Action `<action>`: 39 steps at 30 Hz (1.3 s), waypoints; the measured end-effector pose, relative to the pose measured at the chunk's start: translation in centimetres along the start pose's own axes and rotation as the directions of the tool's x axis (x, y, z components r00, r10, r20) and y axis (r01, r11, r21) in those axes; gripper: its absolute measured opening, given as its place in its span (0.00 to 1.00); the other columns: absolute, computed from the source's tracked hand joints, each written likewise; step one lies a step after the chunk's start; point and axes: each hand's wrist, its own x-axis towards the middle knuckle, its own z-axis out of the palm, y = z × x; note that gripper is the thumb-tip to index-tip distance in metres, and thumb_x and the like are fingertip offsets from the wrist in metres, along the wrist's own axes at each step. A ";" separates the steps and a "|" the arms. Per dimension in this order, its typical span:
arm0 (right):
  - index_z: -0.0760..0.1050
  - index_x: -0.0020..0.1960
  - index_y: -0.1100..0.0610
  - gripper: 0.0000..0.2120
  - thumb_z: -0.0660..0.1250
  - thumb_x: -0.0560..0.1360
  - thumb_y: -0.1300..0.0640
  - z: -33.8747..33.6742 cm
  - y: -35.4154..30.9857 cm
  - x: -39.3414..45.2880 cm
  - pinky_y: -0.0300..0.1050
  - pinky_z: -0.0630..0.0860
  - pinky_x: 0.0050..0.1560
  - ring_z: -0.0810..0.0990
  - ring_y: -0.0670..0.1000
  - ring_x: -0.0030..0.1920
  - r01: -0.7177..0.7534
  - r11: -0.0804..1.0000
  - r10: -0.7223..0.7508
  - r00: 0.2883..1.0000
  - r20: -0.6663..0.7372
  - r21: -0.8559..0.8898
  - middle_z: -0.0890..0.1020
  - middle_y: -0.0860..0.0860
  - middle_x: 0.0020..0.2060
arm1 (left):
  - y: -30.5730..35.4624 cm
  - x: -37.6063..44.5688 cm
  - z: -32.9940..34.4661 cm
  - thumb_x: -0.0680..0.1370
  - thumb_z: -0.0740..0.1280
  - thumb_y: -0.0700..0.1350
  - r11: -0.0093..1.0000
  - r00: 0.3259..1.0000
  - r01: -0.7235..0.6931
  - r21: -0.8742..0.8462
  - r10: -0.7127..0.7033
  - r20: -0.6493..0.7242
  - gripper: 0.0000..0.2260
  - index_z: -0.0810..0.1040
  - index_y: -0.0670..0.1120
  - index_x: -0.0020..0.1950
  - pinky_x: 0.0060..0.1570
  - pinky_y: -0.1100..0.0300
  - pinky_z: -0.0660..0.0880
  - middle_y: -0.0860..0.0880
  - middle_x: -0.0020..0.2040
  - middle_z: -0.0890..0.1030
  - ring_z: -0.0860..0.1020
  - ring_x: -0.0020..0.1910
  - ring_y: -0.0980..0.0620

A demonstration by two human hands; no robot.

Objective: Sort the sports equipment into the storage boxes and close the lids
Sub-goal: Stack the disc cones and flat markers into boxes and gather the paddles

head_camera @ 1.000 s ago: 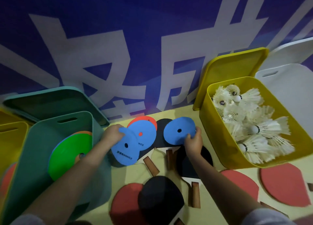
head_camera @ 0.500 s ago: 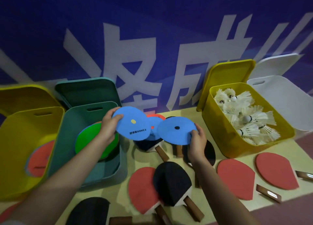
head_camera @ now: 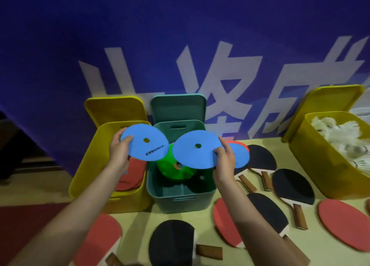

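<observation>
Both flat blue discs have come up off the table since 0.5 s ago & now hang over the green box (head_camera: pixel 181 200). Left hand (head_camera: pixel 118 152) pinches the 9 o'clock edge of the left disc (head_camera: pixel 144 144), printed "SONICE", w/ a small centre hole. Right hand (head_camera: pixel 224 161) pinches the plain right disc (head_camera: pixel 197 149) at 4 o'clock; a glossy green disc (head_camera: pixel 170 168) lies in the box below.

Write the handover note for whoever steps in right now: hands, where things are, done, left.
Left hand grips a blue disc; right hand grips a second blue disc, both above the open green box.
Done: green disc in the green box, shuttlecocks in the right yellow box, red items in the left yellow box.
Left: drop both discs, collect the blue disc on the table, box the paddles, close every lid.
</observation>
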 end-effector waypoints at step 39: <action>0.73 0.65 0.52 0.21 0.59 0.76 0.68 12.6 6.6 -3.7 0.44 0.75 0.52 0.76 0.50 0.55 0.064 0.938 0.014 0.975 0.221 -0.340 0.77 0.49 0.57 | -3.5 11.6 -13.8 0.76 0.66 0.41 0.388 0.807 -0.552 0.738 0.473 0.355 0.15 0.76 0.43 0.63 0.61 0.47 0.69 0.40 0.60 0.75 0.72 0.61 0.40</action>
